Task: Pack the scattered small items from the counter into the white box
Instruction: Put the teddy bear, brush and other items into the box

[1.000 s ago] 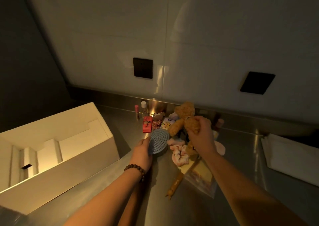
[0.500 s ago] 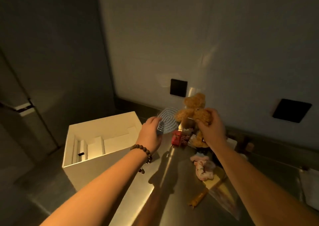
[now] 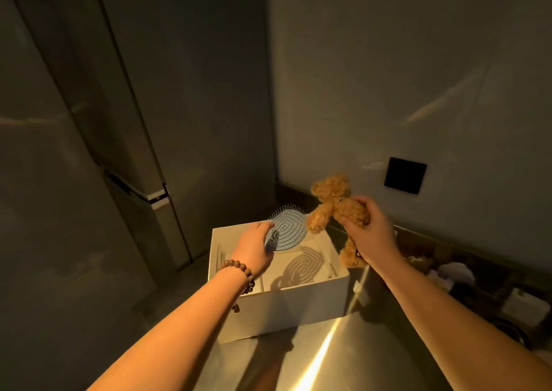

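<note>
With the left hand [image 3: 254, 249] gripping the brush [image 3: 289, 232] over the box [image 3: 286, 310] and the right hand [image 3: 369, 235] curled round the bear [image 3: 334, 205] at its right rim, lower each flat (brush first) before letting go.

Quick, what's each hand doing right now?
Left hand: holding the blue hairbrush above the white box.
Right hand: holding the teddy bear.
</note>
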